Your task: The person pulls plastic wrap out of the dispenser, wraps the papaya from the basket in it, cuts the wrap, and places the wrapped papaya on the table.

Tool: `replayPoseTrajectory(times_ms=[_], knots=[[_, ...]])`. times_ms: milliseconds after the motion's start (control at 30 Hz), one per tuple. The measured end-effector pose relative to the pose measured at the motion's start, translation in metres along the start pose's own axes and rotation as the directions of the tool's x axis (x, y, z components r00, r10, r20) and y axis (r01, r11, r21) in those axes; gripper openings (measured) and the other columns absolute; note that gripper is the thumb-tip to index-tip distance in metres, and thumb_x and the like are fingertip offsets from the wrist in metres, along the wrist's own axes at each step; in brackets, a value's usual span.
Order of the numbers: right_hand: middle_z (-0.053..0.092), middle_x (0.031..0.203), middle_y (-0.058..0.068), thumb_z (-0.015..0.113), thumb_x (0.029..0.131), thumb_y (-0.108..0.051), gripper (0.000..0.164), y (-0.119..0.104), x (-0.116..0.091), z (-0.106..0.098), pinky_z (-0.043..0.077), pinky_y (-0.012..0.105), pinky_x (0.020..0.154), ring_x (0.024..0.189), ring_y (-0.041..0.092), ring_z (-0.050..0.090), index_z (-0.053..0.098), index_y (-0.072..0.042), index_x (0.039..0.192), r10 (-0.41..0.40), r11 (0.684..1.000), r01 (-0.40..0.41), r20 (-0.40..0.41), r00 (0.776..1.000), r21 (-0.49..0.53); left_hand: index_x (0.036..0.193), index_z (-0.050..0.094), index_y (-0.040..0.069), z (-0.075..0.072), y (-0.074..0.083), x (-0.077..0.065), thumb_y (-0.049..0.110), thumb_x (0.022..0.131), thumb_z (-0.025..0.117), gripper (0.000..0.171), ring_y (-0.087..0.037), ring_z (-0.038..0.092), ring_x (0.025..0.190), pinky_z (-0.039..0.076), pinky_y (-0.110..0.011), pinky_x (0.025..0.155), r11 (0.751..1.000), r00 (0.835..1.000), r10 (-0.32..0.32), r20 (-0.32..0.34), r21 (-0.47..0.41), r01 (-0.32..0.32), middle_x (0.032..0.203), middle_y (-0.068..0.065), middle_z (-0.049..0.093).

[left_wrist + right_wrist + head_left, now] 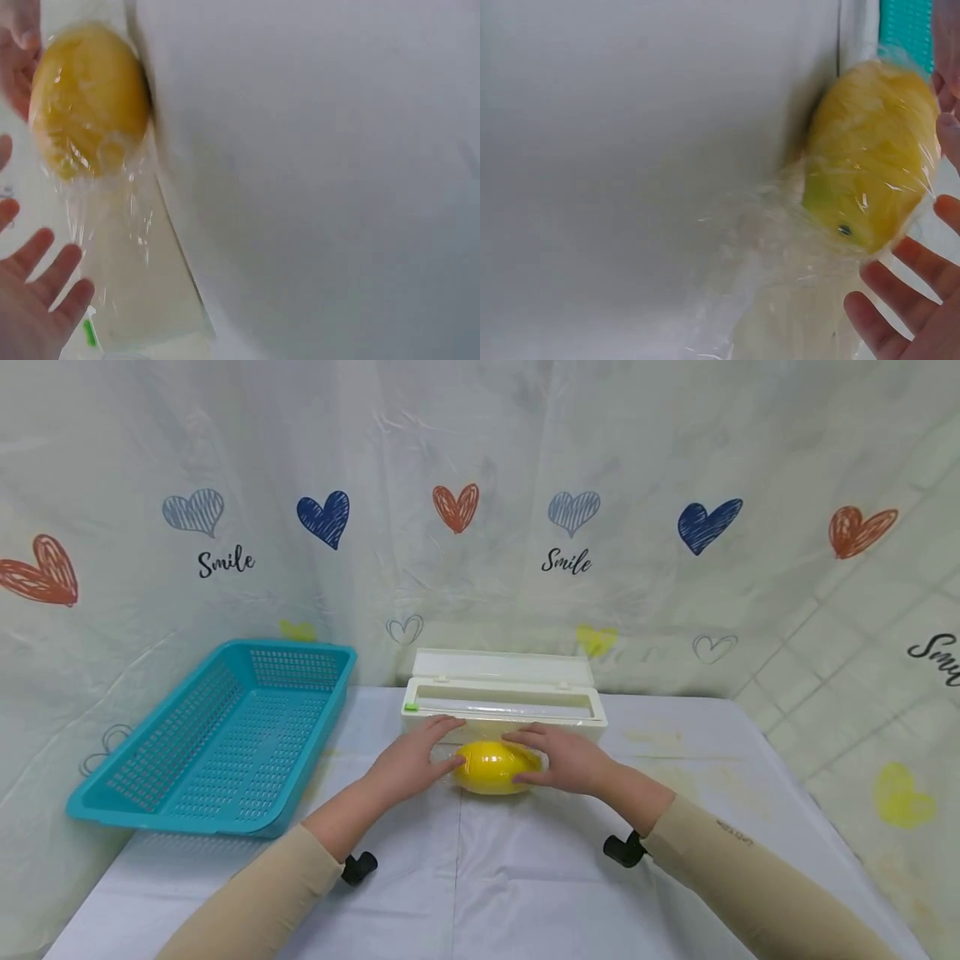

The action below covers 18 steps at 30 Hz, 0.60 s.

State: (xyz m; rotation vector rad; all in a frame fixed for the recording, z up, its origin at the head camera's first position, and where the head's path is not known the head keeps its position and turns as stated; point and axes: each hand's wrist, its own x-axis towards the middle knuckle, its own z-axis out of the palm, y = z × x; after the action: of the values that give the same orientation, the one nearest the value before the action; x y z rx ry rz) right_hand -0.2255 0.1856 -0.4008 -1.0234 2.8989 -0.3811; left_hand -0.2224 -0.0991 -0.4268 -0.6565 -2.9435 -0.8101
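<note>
Left hand (414, 760) and right hand (576, 762) flank a yellow fruit (489, 768) sheathed in clear plastic film (772, 247) at a white-covered table (495, 877)

The fruit lies just in front of a white film dispenser (483, 727), its lid raised and a green slider (411, 707) at the left end; a teal plastic basket (225, 752) stands to the left. Both sets of fingers are spread and grasp nothing; whether any fingertip touches the film cannot be told for certain. The work looks like wrapping, with loose, wrinkled film trailing past both ends of the fruit. A neat finish would call for even pressure from both palms, smoothing outward from the middle, then tucking each tail underneath; tugging one side alone could roll the fruit or tear the film
</note>
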Motion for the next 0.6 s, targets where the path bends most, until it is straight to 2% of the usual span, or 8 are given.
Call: replayPoseTrajectory(times_ms=[67,133,200,267,400,533,600], knots=[[0.055,0.14,0.007,0.07,0.086,-0.055,0.066,-0.001,0.006,-0.005,0.042,0.052,0.104,0.128,0.031,0.052,0.055,-0.024,0.142,0.017,0.999,-0.018,0.019,1.0,0.041,0.147,0.048,0.027,-0.004,-0.005,0.003,0.045,0.092,0.068,0.061,-0.028,0.045,0.135,0.039,-0.051,0.108,0.999,0.995,-0.042,-0.091,-0.013,0.041,0.151,-0.002,0.043],[0.056,0.139,0.007,0.069,0.087,-0.055,0.064,-0.001,0.014,-0.009,0.042,0.051,0.105,0.127,0.03,0.052,0.057,-0.024,0.141,0.026,0.997,-0.028,0.031,0.999,0.073,0.145,0.05,0.023,-0.009,-0.013,0.007,0.041,0.092,0.07,0.059,-0.032,0.044,0.134,0.037,-0.052,0.109,0.996,0.982,-0.082,-0.17,-0.033,0.078,0.15,-0.006,0.043],[0.058,0.137,0.005,0.069,0.088,-0.054,0.061,-0.001,0.024,-0.013,0.044,0.049,0.103,0.124,0.028,0.054,0.059,-0.023,0.139,0.029,0.994,-0.032,0.033,0.999,0.101,0.143,0.052,0.021,-0.015,-0.021,0.011,0.039,0.092,0.071,0.058,-0.035,0.041,0.135,0.036,-0.054,0.109,0.991,0.965,-0.128,-0.228,-0.067,0.116,0.15,-0.008,0.042],[0.06,0.132,0.004,0.07,0.088,-0.052,0.057,-0.002,0.036,-0.016,0.047,0.045,0.099,0.119,0.026,0.057,0.061,-0.024,0.137,0.029,0.992,-0.032,0.025,0.999,0.122,0.143,0.052,0.021,-0.019,-0.029,0.015,0.039,0.091,0.072,0.059,-0.037,0.039,0.134,0.036,-0.055,0.109,0.984,0.951,-0.17,-0.257,-0.104,0.147,0.151,-0.009,0.04],[0.065,0.122,-0.002,0.072,0.089,-0.045,0.048,-0.007,0.061,-0.022,0.051,0.039,0.091,0.109,0.02,0.06,0.064,-0.028,0.134,0.041,0.983,-0.044,0.019,0.999,0.18,0.144,0.051,0.022,-0.021,-0.045,0.025,0.042,0.089,0.073,0.063,-0.038,0.036,0.136,0.036,-0.056,0.108,0.97,0.944,-0.227,-0.241,-0.147,0.196,0.153,-0.008,0.037],[0.066,0.114,-0.004,0.072,0.09,-0.04,0.045,-0.017,0.087,-0.028,0.052,0.036,0.089,0.106,0.018,0.06,0.065,-0.026,0.133,0.05,0.977,-0.055,0.028,0.998,0.207,0.145,0.051,0.023,-0.019,-0.057,0.037,0.046,0.088,0.073,0.065,-0.037,0.035,0.138,0.036,-0.056,0.109,0.961,0.95,-0.258,-0.174,-0.15,0.233,0.155,-0.008,0.035],[0.066,0.112,-0.003,0.072,0.091,-0.04,0.045,-0.021,0.098,-0.029,0.053,0.033,0.084,0.103,0.018,0.059,0.065,-0.024,0.133,0.058,0.975,-0.065,0.04,0.998,0.21,0.143,0.053,0.023,-0.018,-0.061,0.042,0.047,0.088,0.073,0.064,-0.035,0.035,0.139,0.035,-0.055,0.11,0.959,0.954,-0.262,-0.148,-0.155,0.239,0.155,-0.008,0.034]])
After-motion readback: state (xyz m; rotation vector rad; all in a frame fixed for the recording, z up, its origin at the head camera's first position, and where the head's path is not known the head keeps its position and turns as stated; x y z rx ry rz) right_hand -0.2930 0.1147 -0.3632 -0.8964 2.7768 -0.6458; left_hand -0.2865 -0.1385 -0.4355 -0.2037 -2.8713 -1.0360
